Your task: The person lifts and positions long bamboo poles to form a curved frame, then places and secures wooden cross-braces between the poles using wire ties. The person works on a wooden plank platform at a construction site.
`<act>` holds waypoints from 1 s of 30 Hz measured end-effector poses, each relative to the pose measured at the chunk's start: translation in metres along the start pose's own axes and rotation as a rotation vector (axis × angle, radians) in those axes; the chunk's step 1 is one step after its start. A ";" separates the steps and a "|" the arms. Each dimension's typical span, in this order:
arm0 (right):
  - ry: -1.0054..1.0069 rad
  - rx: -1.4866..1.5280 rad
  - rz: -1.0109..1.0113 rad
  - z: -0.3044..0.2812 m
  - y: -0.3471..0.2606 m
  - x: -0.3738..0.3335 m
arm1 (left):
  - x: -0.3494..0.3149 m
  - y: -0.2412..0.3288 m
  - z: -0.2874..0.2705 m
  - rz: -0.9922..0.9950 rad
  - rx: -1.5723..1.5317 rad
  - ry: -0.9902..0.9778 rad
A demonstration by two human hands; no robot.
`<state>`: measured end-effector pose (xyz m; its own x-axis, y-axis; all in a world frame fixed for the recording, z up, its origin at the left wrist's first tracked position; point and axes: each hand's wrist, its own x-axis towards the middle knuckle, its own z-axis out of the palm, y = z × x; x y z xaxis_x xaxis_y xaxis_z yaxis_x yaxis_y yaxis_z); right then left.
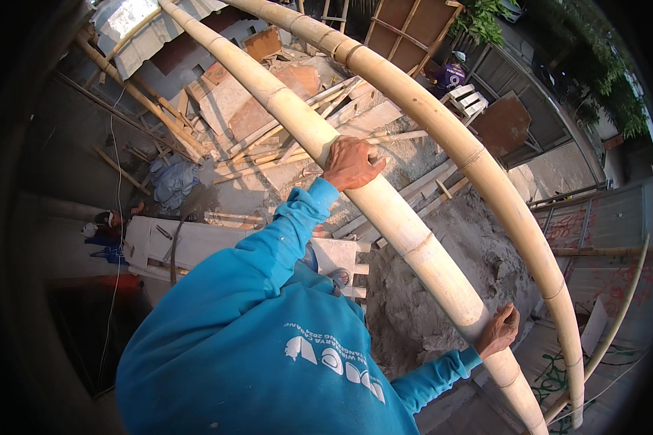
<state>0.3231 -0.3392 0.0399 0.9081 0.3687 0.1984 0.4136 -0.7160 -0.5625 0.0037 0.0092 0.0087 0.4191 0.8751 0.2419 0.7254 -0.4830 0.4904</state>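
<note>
A thick, pale bamboo pole (406, 232) slants from the upper left to the lower right in front of me. My left hand (353, 163) rests on its upper stretch, fingers curled closed over it. Lower down, near the right, my right hand (498, 331) lies across the same pole with its fingers bent round the far side; the fingertips are partly hidden. Beyond it runs a second bamboo pole (471, 156), roughly alongside, which neither hand touches. Blue sleeves cover both my arms.
Far below lie a sand heap (450, 268), scattered boards (294, 83) and a plank platform (196, 243). A person (450, 76) in a purple shirt is at the far right; another person (109, 225) is at the left. A thinner bamboo (624, 304) leans at right.
</note>
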 end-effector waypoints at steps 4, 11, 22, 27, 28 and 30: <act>-0.001 -0.013 -0.019 0.000 -0.001 0.002 | -0.003 -0.005 0.001 -0.051 -0.033 -0.031; 0.246 -0.167 -0.042 -0.001 0.014 -0.003 | 0.000 0.000 0.030 -0.055 -0.120 -0.037; 0.412 -0.192 -0.351 0.018 0.054 0.024 | 0.002 -0.002 0.030 -0.076 -0.123 -0.015; 0.294 -0.102 -0.261 0.011 0.043 0.018 | 0.005 -0.008 0.049 -0.052 -0.107 0.057; 0.304 -0.088 -0.255 0.013 0.044 0.018 | 0.005 -0.007 0.048 -0.047 -0.108 0.057; 0.324 -0.060 -0.236 0.014 0.040 0.014 | 0.004 -0.004 0.036 -0.044 -0.080 0.016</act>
<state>0.3520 -0.3545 0.0092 0.7575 0.3277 0.5646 0.6073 -0.6711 -0.4252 0.0226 0.0134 -0.0225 0.3781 0.8963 0.2315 0.6966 -0.4402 0.5665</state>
